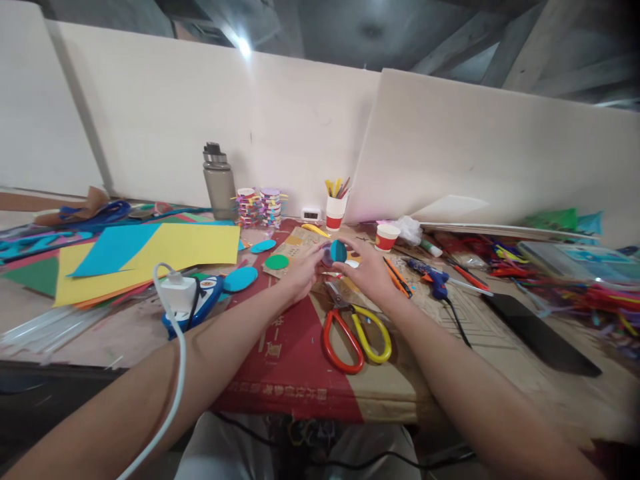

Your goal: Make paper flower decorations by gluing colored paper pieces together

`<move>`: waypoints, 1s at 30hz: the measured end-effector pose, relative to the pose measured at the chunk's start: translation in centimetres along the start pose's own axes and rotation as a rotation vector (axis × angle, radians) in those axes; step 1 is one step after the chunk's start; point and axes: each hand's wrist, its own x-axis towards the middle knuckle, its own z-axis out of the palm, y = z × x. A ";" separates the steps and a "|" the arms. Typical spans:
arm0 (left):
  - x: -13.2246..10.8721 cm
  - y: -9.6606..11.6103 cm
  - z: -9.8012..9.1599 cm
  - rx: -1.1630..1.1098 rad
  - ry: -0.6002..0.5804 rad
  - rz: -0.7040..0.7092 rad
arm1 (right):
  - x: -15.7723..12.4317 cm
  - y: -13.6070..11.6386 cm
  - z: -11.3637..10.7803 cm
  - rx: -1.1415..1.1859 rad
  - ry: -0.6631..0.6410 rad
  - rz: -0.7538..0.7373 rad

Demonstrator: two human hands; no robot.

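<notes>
Above the middle of the cardboard, both my hands meet around a small round piece with a blue disc (339,251) on its face and a purplish edge beside it. My left hand (304,272) grips it from the left, fingers curled. From the right, my right hand (369,268) has its thumb and fingers closed about the blue disc. Whether the purplish part is a separate piece I cannot tell. Just below lie scissors (345,327) with one red and one yellow handle. A green disc (277,262) and blue discs (241,279) rest to the left.
Coloured sheets (150,257), a white plug on a blue power strip (203,303) and a bottle (219,187) stand left. Behind are decorated cups (271,207) and a pencil cup (336,212). Rightward lie a glue gun (435,280), a cutter (399,277) and a phone (540,333).
</notes>
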 end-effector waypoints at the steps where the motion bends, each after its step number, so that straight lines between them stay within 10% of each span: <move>1: 0.0 0.0 0.0 -0.012 -0.001 0.003 | 0.0 0.0 0.0 -0.015 -0.005 -0.028; 22: -0.4 -0.3 0.2 0.035 -0.117 0.119 | -0.1 -0.3 0.6 -0.033 0.048 -0.134; 30: -0.2 -0.2 0.1 -0.019 -0.125 0.117 | -0.1 0.4 0.5 0.223 0.062 0.204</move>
